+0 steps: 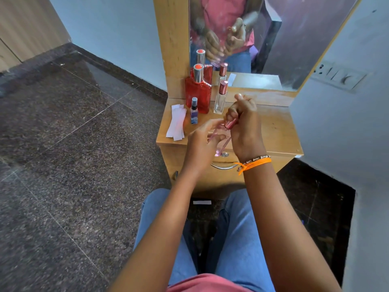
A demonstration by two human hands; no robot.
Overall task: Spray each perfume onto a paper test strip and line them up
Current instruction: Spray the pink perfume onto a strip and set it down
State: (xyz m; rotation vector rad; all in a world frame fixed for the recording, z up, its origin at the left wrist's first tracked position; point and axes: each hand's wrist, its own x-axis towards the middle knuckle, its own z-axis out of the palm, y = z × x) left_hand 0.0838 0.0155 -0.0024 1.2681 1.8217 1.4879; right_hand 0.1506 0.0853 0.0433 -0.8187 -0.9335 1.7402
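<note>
A clear pink perfume bottle (221,147) is held tilted above the front edge of the wooden dresser top (275,131). My left hand (202,144) grips its glass body. My right hand (244,125) is closed around its rose-gold cap (230,123). On the dresser's left side lies a small pile of white paper test strips (176,123). Behind them stand a small blue spray bottle (194,111), a tall red perfume bottle (198,91) with a silver cap, and a clear bottle (221,98) with a pink cap.
A mirror (273,39) in a wooden frame rises behind the dresser. A drawer with a metal handle (223,166) sits under the top. One white strip (202,202) lies on the dark floor between my knees. A switch panel (339,75) is on the right wall.
</note>
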